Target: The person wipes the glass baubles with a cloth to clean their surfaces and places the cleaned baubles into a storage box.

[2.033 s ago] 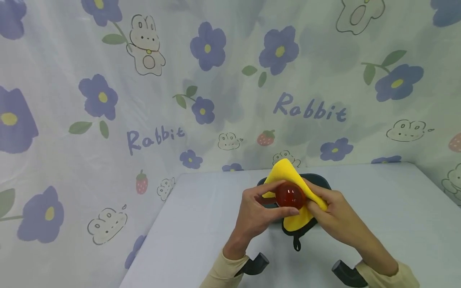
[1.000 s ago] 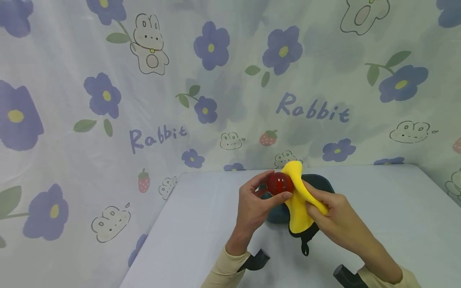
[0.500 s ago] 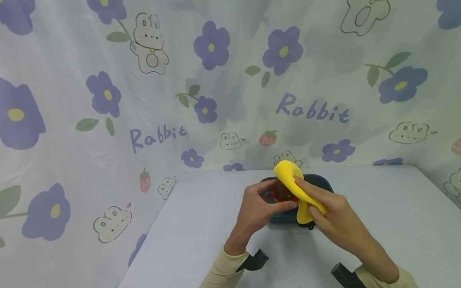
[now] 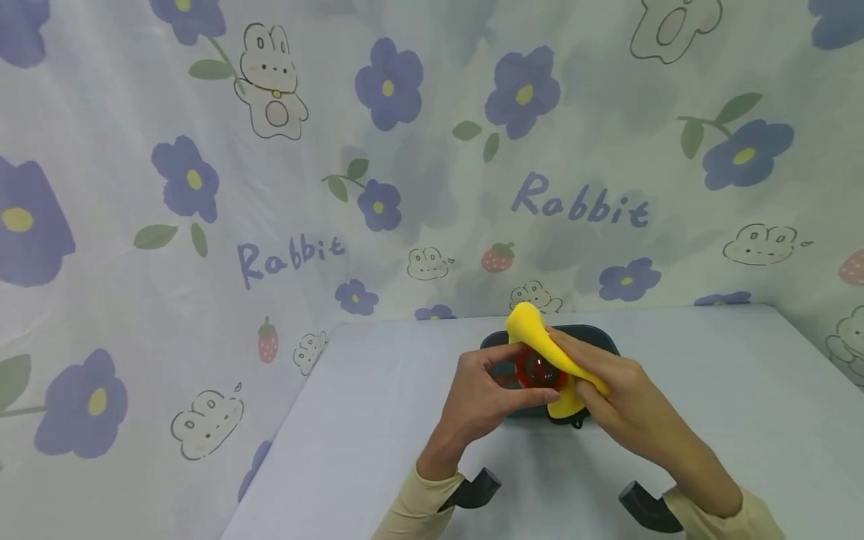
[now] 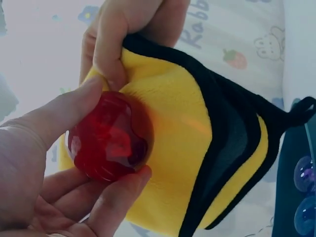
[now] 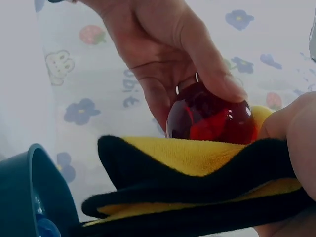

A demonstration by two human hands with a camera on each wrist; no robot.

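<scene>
My left hand holds a see-through red ball between thumb and fingertips. In my right hand is a yellow cleaning cloth with black edging and a black hanging loop. The right fingers pinch a folded part of it. The cloth lies against the ball's far and right sides, hiding part of the ball in the head view. Both hands are above the table, in front of a dark teal tub.
The teal tub stands on the white table; clear blue and purple-tinted balls show inside it in the left wrist view. A curtain printed with flowers and rabbits hangs behind. A black curved piece sits at the left wrist.
The cloth came away from the ball to its right, then was brought back over its upper right side. The ball shifted left, then back right and slightly down. Both hands kept their holds.
</scene>
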